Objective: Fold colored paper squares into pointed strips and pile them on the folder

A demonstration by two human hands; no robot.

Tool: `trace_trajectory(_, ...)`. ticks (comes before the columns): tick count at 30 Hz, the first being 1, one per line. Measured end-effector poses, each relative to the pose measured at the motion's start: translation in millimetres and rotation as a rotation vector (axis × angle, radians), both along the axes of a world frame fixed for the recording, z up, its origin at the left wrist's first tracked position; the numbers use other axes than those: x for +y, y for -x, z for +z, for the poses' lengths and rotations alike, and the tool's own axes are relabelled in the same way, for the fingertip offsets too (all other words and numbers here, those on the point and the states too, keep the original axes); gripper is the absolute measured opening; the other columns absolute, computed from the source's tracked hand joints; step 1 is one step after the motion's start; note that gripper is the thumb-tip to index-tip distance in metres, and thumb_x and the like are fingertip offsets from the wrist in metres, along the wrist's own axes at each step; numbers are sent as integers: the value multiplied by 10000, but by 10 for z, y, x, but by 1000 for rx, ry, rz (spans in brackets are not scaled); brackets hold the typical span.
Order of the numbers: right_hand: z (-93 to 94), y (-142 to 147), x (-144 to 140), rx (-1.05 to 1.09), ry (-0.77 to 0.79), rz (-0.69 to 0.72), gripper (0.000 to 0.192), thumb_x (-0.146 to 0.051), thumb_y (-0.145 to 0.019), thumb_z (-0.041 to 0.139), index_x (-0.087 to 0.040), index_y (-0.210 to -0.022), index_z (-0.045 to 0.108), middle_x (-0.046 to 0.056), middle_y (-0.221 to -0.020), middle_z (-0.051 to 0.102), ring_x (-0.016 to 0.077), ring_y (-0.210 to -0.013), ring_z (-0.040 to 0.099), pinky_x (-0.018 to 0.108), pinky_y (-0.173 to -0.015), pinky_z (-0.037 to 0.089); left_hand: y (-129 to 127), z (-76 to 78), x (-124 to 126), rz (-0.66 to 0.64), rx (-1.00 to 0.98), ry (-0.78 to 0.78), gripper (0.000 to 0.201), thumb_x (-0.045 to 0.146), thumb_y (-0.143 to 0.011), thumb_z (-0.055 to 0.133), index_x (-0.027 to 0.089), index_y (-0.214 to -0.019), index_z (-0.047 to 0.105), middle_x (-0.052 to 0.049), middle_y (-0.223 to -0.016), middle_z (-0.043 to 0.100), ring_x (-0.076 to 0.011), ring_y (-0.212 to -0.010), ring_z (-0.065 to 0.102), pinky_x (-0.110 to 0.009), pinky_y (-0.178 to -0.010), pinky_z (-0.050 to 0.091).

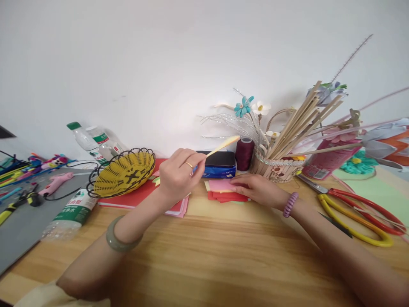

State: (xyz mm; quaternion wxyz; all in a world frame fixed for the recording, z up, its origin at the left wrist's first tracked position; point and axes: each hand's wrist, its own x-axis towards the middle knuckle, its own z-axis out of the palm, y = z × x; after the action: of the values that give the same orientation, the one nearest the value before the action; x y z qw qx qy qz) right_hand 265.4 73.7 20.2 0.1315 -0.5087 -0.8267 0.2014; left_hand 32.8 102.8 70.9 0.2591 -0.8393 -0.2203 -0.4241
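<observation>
My left hand (180,172) is raised over the table. Its thumb and fingers are pinched on a thin yellow slip of paper (223,146), seen nearly edge-on and pointing up to the right. Lower and to the right, my right hand (260,189) rests its fingertips on a small stack of paper squares (220,186). Pink paper lies on top of that stack and red shows beneath. Its fingers are somewhat apart, and their undersides are hidden. Just behind the stack sits a blue box with a dark top (220,164).
A yellow woven basket (124,172) stands left on red paper sheets (128,199), near plastic bottles (73,211). Right of the maroon thread spool (244,154) is a container of wooden sticks (275,168). Large scissors (358,213) lie far right. A pink glue gun (56,183) lies left.
</observation>
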Motion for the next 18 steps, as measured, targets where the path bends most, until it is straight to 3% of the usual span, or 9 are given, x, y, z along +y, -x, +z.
trace_trajectory(3,177,-50,-65,-58,42,77,230,-323,-884,473,-180,-1006,605,43,-1016,617,167,-871,587,343,-768,469,-25,-147,-20,-55,158,15,126,106,-874,464,155,-858,579,-22,-775,621,-129,-718,540,-235,-629,408)
trace_trajectory(5,353,-145,-136,-113,90,87,265,-309,-879,434,-187,-821,662,2,-786,654,145,-698,599,264,-627,465,-44,-306,-41,-78,283,51,152,93,-873,459,161,-825,586,-6,-749,619,-121,-706,543,-226,-607,399)
trace_trajectory(7,533,-255,-207,-175,136,88,327,-333,-845,452,-185,-631,650,-25,-597,614,130,-537,564,226,-466,406,-48,-458,-61,-89,373,95,160,115,-880,461,167,-810,594,-4,-734,616,-128,-724,552,-220,-558,382)
trace_trajectory(10,690,-318,-269,-234,94,53,336,-316,-819,467,-187,-551,623,-35,-513,574,119,-474,538,215,-415,360,-26,-607,-82,-81,435,159,175,219,-906,461,178,-813,604,-8,-760,628,-141,-778,566,-228,-599,414)
trace_trajectory(13,617,-175,-261,-255,-54,5,278,-316,-859,431,-202,-767,668,-8,-711,658,143,-644,607,231,-542,439,-6,-675,-99,-35,448,208,219,294,-926,431,157,-922,602,-47,-908,646,-171,-895,566,-264,-723,454)
trace_trajectory(15,454,-11,-242,-275,-159,-17,241,-297,-872,442,-210,-987,635,34,-951,667,168,-833,615,270,-686,469,-10,-719,-112,2,470,230,214,273,-924,437,132,-986,586,-71,-976,641,-184,-936,564,-283,-769,462)
trace_trajectory(18,154,204,-227,-365,-252,-25,253,-248,-861,501,-153,-1083,578,113,-1089,612,206,-922,595,338,-731,485,-45,-809,-127,49,535,252,145,150,-887,484,107,-985,582,-81,-951,651,-181,-883,590,-274,-738,479)
